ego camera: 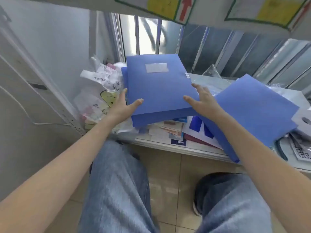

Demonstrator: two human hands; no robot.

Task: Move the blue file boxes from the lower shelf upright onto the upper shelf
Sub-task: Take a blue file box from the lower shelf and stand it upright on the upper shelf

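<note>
A blue file box [156,88] with a pale label lies flat on the lower shelf [185,149], its near end lifted a little over loose papers. My left hand [123,105] grips its near left corner, thumb on top. My right hand [204,100] grips its near right corner, fingers spread on the lid. A second blue box edge [124,76] shows behind it on the left. Another blue file box [255,111] lies flat and askew to the right, overhanging the shelf edge. The upper shelf's underside [101,7] spans the top of the view.
Plastic bags [99,95] are piled at the shelf's left end against a perforated metal post [72,118]. Papers and booklets [176,132] lie under the boxes. A grey object [303,121] and clutter sit far right. My jeans-clad knees are below, over a tiled floor.
</note>
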